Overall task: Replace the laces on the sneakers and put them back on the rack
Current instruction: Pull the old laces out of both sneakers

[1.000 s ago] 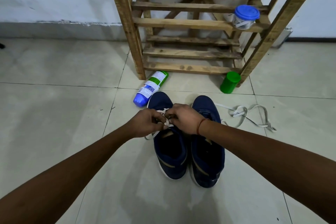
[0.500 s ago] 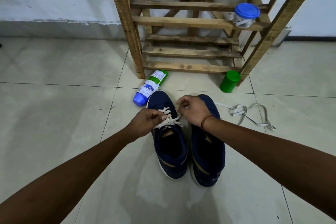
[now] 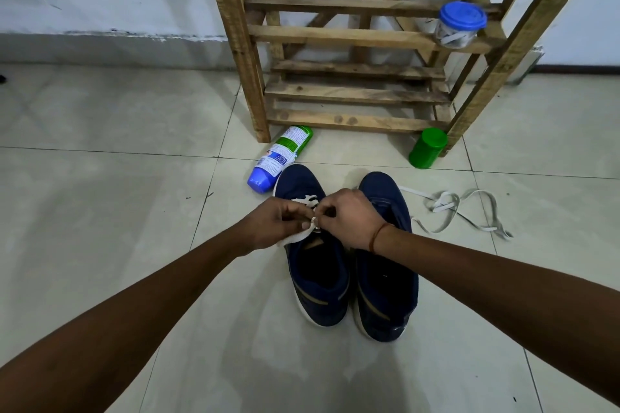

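Two navy sneakers stand side by side on the tiled floor, toes toward the rack. The left sneaker point(image 3: 315, 282) carries a white lace point(image 3: 303, 200) threaded through its eyelets. My left hand point(image 3: 275, 223) and my right hand point(image 3: 349, 218) meet over its tongue, and each pinches an end of that lace. One lace end hangs out below my left hand. The right sneaker point(image 3: 385, 292) has no lace that I can see. A loose white lace point(image 3: 446, 208) lies tangled on the floor to its right.
The wooden slatted rack point(image 3: 352, 90) stands against the wall behind the shoes. A clear jar with a blue lid point(image 3: 459, 25) sits on one shelf. A green and blue spray bottle point(image 3: 280, 159) lies by the left sneaker's toe. A green cap-like container point(image 3: 427, 147) stands by the rack's right leg.
My right hand, which had pulled away to the right half a second ago, has come back to meet my left hand over the left sneaker's lace.
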